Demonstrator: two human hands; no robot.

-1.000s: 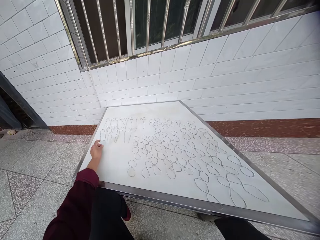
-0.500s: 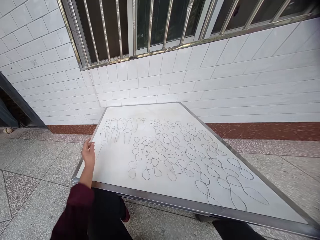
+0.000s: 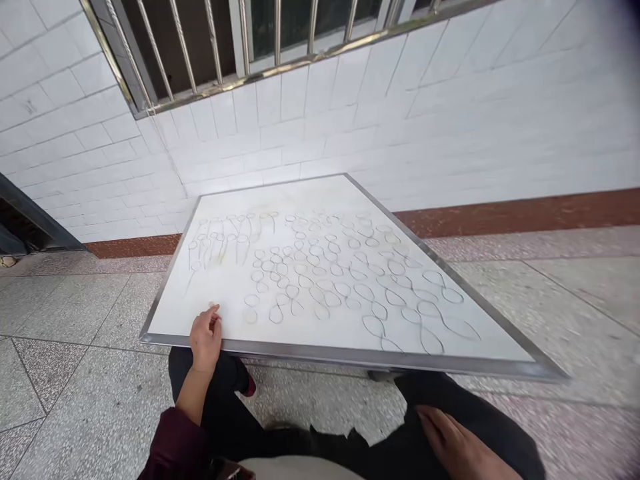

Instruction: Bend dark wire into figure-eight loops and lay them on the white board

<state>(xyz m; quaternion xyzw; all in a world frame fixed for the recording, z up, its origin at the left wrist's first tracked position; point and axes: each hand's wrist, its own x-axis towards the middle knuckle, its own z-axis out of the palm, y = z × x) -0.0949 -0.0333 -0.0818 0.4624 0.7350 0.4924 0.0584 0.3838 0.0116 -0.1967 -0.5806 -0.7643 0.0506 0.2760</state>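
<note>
My left hand sits at the front edge of the tabletop, its fingers loosely bunched and pinching nothing I can see. My right hand lies off the tabletop on my thigh, fingers together and relaxed. The dark loops cover the tabletop's middle and far side, the nearest just beside my left hand. Risk: a fingertip or my sleeve dragging across them could smear or shift them. I cannot tell whether they are drawn or laid on.
</note>
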